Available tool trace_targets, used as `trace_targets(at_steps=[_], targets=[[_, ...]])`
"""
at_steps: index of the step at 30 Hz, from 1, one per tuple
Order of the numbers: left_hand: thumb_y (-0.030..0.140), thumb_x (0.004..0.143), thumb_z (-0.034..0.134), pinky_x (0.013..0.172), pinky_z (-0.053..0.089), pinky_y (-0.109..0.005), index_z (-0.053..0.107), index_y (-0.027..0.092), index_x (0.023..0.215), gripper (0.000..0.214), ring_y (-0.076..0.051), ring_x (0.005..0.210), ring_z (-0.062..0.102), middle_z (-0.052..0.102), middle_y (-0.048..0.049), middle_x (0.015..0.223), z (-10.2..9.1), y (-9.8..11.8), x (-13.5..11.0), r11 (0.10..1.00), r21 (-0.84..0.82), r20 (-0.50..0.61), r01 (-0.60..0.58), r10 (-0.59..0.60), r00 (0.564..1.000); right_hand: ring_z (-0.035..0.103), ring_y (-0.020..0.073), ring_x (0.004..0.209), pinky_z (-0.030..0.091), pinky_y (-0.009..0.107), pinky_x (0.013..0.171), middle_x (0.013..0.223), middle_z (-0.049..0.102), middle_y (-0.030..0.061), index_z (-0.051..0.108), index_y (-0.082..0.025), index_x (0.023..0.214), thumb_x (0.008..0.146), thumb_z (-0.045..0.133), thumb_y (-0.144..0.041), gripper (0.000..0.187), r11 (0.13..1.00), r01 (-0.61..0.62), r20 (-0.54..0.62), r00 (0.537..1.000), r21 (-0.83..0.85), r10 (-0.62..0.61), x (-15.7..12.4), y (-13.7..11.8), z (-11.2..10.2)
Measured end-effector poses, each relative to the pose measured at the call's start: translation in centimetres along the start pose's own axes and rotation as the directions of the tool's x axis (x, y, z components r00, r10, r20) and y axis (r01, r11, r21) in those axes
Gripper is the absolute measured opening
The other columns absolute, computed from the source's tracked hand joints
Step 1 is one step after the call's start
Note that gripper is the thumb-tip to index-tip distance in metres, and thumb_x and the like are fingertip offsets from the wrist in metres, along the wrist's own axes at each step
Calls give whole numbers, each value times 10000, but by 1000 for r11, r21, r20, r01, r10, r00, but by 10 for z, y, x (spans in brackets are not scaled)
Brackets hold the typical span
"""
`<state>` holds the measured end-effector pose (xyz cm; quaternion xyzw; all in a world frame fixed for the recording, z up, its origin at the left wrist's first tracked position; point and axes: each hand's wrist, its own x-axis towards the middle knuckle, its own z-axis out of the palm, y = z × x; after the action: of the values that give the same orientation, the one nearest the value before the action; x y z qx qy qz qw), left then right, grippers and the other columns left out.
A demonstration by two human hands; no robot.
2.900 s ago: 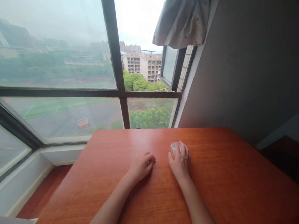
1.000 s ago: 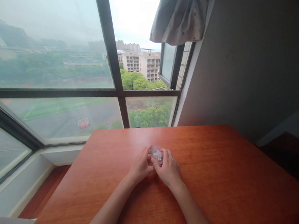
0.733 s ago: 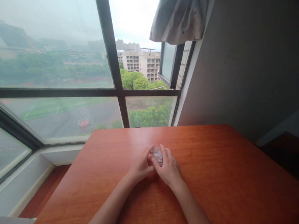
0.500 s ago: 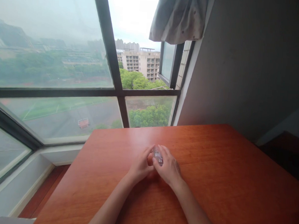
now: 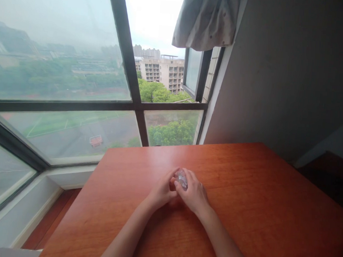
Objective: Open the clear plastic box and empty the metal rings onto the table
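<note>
A: Fingers [image 5: 176, 184] first. What state?

B: Curled inward on both hands, tips pinching a small clear plastic object [image 5: 181, 178] between them. Left hand [image 5: 162, 190] closes on its left side, right hand [image 5: 194, 194] on its right side, with the right thumb pressed against the near face. The two hands touch each other below the object.

A: Where does the object sit?

B: Held at the meeting point of the two hands, at or just above the wooden table [image 5: 256, 211], around the table's middle. Cannot tell whether it rests on the surface. Its contents are too small to read; something pale shows inside the clear shell.

A: Forearms?

B: Both lie across the near part of the table, converging toward the object.

A: Beyond the table?

B: Large window [image 5: 75, 80] with a dark frame on the far and left sides; a grey wall [image 5: 279, 80] on the right. A pale curtain [image 5: 207, 20] is bunched at the top of the window corner. Outside: trees, a sports field, apartment blocks [image 5: 160, 71] under hazy sky.
</note>
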<state>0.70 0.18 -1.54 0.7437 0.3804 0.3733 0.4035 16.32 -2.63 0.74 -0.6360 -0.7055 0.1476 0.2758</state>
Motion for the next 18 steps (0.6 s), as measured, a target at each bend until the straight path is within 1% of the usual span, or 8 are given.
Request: trace_targets(at_steps=[2, 5, 10, 18], targets=[[117, 670, 691, 962, 495, -394, 379, 200, 1388, 787, -239, 1094, 602, 538, -127, 1329, 0, -1, 0, 1000, -29, 8, -7, 7, 1000, 616, 232, 1026, 480, 312, 817, 1277, 563, 82, 459, -243, 1340, 863, 468, -496, 541, 1000, 9, 11, 1000, 10, -9, -1, -2, -1], [113, 663, 696, 958, 499, -386, 404, 197, 1361, 761, -238, 1096, 600, 545, -117, 1315, -2, -1, 1, 999, -45, 14, -9, 9, 1000, 617, 240, 1026, 477, 316, 806, 1282, 560, 76, 457, -260, 1341, 866, 464, -512, 538, 1000, 11, 29, 1000, 9, -11, -3, -4, -3], [132, 659, 704, 946, 510, -394, 432, 212, 1356, 753, -250, 1102, 596, 571, -105, 1274, -9, 2, 0, 1000, -9, 37, 24, -24, 999, 627, 246, 1008, 479, 323, 784, 1311, 541, 82, 438, -255, 1362, 888, 426, -502, 534, 1000, 30, 61, 998, -3, -30, -5, -7, -3], [149, 687, 685, 893, 541, -350, 459, 207, 1331, 685, -229, 1082, 598, 542, -105, 1279, -9, 3, 1, 998, -62, 24, -6, 7, 1000, 627, 236, 1001, 478, 309, 784, 1306, 543, 90, 423, -243, 1381, 897, 417, -486, 541, 998, 60, 81, 995, 29, -63, -2, -2, -2]])
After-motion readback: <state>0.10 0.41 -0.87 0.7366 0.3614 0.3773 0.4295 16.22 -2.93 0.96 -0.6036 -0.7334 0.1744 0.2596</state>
